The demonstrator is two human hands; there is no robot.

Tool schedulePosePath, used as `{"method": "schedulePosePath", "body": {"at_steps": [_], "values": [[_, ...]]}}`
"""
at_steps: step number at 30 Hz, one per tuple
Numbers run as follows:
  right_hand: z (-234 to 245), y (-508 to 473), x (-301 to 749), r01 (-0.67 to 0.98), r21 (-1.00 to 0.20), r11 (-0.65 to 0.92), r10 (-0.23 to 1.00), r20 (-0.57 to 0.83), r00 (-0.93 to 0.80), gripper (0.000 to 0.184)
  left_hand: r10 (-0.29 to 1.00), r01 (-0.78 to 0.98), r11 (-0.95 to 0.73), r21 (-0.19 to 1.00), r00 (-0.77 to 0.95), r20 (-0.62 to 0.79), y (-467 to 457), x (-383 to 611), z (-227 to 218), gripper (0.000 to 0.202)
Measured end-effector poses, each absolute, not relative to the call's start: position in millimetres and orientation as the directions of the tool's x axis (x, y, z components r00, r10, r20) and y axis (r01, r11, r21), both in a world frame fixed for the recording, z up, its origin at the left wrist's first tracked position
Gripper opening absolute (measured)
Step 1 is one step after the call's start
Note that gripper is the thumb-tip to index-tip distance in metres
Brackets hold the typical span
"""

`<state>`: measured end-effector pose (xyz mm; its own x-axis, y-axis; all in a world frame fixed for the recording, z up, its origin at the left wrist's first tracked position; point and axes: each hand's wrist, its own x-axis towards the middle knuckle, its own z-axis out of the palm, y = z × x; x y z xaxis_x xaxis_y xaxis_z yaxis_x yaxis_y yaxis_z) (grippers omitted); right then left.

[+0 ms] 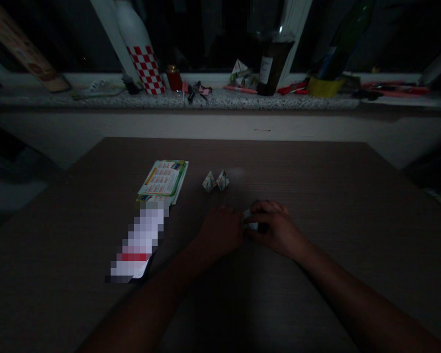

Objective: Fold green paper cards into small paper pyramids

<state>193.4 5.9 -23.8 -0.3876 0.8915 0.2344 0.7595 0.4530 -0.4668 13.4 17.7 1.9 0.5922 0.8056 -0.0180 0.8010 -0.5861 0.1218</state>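
A small piece of folded printed paper (250,221) shows between my two hands, low over the table. My left hand (222,228) is closed at the paper's left side, its fingertips mostly hidden in the dark. On the other side, my right hand (275,226) pinches the paper with thumb and fingers bent. Just beyond my hands stand two small pointed folded-paper pieces (216,181), side by side. Left of them lies a stack of printed calendar sheets (163,177), white and green. The paper's exact shape in my hands is covered.
A phone (141,240) with a lit, blurred-out screen lies below the calendar sheets, near my left forearm. Behind the dark wooden table (308,171), a granite windowsill (220,100) carries a red-checked white bottle (145,59), a dark lidded cup (274,66), a green bottle (347,41) and small items.
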Motion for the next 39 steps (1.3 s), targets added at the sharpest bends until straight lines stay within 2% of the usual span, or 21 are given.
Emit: {"method": "schedulePosePath", "body": {"at_steps": [7,14,18,24,27,30,35,39], "values": [[-22,9,201,0.716,-0.504,0.483,0.870,0.186,-0.456,0.022,0.801,0.794,-0.595,0.120,0.599,0.003,18,10,1,0.024],[-24,8,201,0.730,-0.494,0.471,0.879,0.190,-0.438,0.023,0.814,0.803,-0.574,0.160,0.581,0.005,15,10,2,0.032],[-26,9,201,0.728,-0.491,0.478,0.875,0.197,-0.442,0.023,0.850,0.845,-0.512,0.154,0.524,-0.049,16,11,7,0.035],[-26,10,202,0.722,-0.488,0.490,0.869,0.209,-0.449,0.024,0.877,0.900,-0.385,0.207,0.426,-0.221,24,-2,14,0.022],[-25,10,201,0.726,-0.482,0.491,0.868,0.197,-0.456,0.024,0.879,0.896,-0.371,0.245,0.424,-0.218,25,-11,11,0.019],[-23,9,202,0.727,-0.480,0.491,0.868,0.195,-0.457,0.024,0.883,0.886,-0.371,0.278,0.429,-0.189,26,-18,6,0.017],[-19,7,206,0.686,-0.476,0.550,0.828,0.204,-0.522,0.032,0.884,0.808,-0.423,0.410,0.468,-0.011,21,-20,1,0.007],[-18,3,211,0.646,-0.510,0.568,0.813,0.223,-0.538,0.049,0.806,0.683,-0.566,0.462,0.575,0.138,13,-16,2,0.019]]}}
